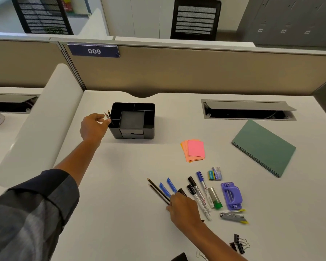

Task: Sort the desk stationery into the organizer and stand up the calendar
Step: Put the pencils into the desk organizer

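Pencils (107, 115) in your pinching left hand (93, 127) at the organizer's (133, 119) left edge are light, stiff and slim. Your right hand (183, 210), fingers curled, touches more pencils (158, 191); take them mid-shaft.

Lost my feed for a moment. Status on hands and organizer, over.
Left hand pinching pencils at organizer left slot. Right hand on pencils and pens on the desk. Nothing in the way.

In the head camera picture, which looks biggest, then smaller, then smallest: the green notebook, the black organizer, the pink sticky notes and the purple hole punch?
1. green notebook
2. black organizer, a close second, and farther away, so unsure
3. pink sticky notes
4. purple hole punch
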Tool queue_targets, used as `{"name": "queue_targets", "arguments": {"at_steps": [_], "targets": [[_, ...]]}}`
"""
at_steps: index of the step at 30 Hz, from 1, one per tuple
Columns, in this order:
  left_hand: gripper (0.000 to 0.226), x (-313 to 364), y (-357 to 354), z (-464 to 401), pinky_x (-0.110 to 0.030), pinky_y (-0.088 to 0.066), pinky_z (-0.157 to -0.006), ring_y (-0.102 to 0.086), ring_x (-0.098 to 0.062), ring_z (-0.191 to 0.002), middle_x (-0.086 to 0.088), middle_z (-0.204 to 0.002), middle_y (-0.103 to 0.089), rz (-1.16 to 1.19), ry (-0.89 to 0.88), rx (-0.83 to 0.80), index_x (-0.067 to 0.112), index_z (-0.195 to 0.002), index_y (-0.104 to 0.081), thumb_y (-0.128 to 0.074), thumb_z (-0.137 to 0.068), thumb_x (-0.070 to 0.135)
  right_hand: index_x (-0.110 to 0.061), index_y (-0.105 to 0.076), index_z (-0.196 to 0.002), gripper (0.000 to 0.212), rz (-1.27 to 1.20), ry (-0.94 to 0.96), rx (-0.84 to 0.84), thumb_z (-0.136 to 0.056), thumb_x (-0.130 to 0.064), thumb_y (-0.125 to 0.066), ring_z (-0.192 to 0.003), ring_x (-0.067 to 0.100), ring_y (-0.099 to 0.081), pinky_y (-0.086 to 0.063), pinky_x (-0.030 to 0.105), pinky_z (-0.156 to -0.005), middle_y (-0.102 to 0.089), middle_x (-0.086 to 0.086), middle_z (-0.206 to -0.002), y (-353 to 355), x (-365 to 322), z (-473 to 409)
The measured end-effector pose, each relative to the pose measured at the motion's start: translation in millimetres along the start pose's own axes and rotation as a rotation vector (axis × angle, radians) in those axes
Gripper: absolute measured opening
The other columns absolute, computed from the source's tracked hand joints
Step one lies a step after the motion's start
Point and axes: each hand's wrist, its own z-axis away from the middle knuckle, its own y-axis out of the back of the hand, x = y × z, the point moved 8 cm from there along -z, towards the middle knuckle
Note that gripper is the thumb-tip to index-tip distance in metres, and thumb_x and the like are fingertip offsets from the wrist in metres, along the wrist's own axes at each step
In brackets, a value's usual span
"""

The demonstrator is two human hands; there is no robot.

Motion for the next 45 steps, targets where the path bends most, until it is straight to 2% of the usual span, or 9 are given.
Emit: {"name": "queue_targets", "arguments": {"at_steps": [6, 11, 17, 21, 26, 32, 36, 39, 45], "targets": [[0.037, -15.9, 2.5, 21.8, -0.04, -0.056, -0.098, -0.069, -0.021, -0.104, -0.001, -0.11, -0.076, 0.069, 0.018, 0.01, 0.014, -0.122, -0.074, -0.079, -0.093, 0.035, -0.013, -0.071, -0.103, 0.024, 0.063, -0.038, -0.138, -0.104, -0.033, -0.056, -0.095, 0.017, -0.071, -0.04, 0.023, -0.068, -0.072, 0.001, -0.107, -8.9, 1.6, -3.3], [0.029, -29.7, 1.8, 67.3, -0.03, -0.05, -0.094, -0.065, -0.015, -0.1, 0.003, -0.11, -0.074, 0.163, 0.056, 0.013, 0.016, -0.121, -0.073, -0.075, -0.096, 0.03, -0.011, -0.068, -0.113, 0.022, 0.116, -0.03, -0.22, -0.105, -0.025, -0.052, -0.097, 0.02, -0.071, -0.055, 0.028, -0.084, -0.072, 0.005, -0.109, -9.7, -6.6, -3.3], [0.012, -51.6, -40.2, 189.5, -0.019, -0.053, -0.059, -0.074, -0.021, -0.07, 0.002, -0.085, -0.079, 0.329, 0.142, -0.309, 0.022, -0.103, -0.076, -0.073, -0.098, 0.031, -0.017, -0.061, -0.09, 0.025, -0.041, 0.052, -0.061, -0.102, -0.036, -0.05, -0.067, 0.011, -0.055, -0.042, 0.021, -0.059, -0.06, -0.005, -0.083, 15.7, -28.2, -4.6], [0.017, -61.8, -52.8, 246.8, -0.024, -0.057, -0.065, -0.078, -0.012, -0.074, 0.015, -0.088, -0.08, 0.316, 0.171, -0.458, 0.03, -0.101, -0.076, -0.067, -0.099, 0.045, -0.016, -0.062, -0.091, 0.025, -0.094, 0.129, 0.005, -0.101, -0.036, -0.05, -0.065, 0.014, -0.059, -0.052, 0.028, -0.061, -0.061, -0.003, -0.084, 25.1, -40.8, -4.7], [0.01, -62.8, -42.7, 260.7, -0.032, -0.062, -0.071, -0.078, -0.015, -0.078, 0.01, -0.091, -0.081, 0.358, 0.157, -0.46, 0.029, -0.103, -0.077, -0.07, -0.099, 0.034, -0.016, -0.062, -0.096, 0.024, -0.117, 0.177, 0.007, -0.102, -0.036, -0.049, -0.066, 0.014, -0.059, -0.055, 0.029, -0.063, -0.062, -0.003, -0.088, 23.5, -47.4, 2.6], [0.006, -64.6, -29.4, 258.0, -0.035, -0.06, -0.073, -0.079, -0.018, -0.079, 0.006, -0.093, -0.081, 0.428, 0.167, -0.424, 0.026, -0.1, -0.079, -0.076, -0.095, 0.029, -0.018, -0.062, -0.099, 0.024, -0.112, 0.219, 0.001, -0.103, -0.038, -0.048, -0.069, 0.013, -0.06, -0.051, 0.025, -0.063, -0.063, -0.004, -0.093, 21.6, -51.3, 4.9], [0.003, -57.0, -19.2, 246.3, -0.032, -0.057, -0.071, -0.079, -0.021, -0.075, 0.003, -0.094, -0.081, 0.457, 0.115, -0.373, 0.025, -0.095, -0.081, -0.079, -0.092, 0.024, -0.023, -0.059, -0.124, 0.033, -0.188, 0.178, 0.025, -0.102, -0.047, -0.052, -0.083, 0.013, -0.068, -0.054, 0.027, -0.076, -0.069, -0.006, -0.106, 24.0, -43.3, 5.0], [0.005, -45.2, 2.9, 213.2, -0.024, -0.057, -0.068, -0.079, -0.02, -0.071, 0.005, -0.091, -0.081, 0.463, 0.045, -0.228, 0.023, -0.095, -0.081, -0.082, -0.091, 0.024, -0.025, -0.048, -0.143, 0.052, -0.216, 0.158, 0.05, -0.099, -0.055, -0.052, -0.09, 0.015, -0.068, -0.051, 0.028, -0.08, -0.067, -0.007, -0.113, 26.9, -36.1, 5.6], [0.007, -4.0, 58.5, 115.8, -0.014, -0.055, -0.062, -0.077, -0.013, -0.066, 0.012, -0.091, -0.08, 0.491, -0.109, 0.088, 0.031, -0.098, -0.08, -0.081, -0.091, 0.031, -0.028, -0.049, -0.145, 0.054, -0.235, 0.156, 0.02, -0.1, -0.058, -0.049, -0.095, 0.011, -0.068, -0.051, 0.026, -0.085, -0.068, -0.01, -0.117, 21.1, -30.7, 6.2]]}}
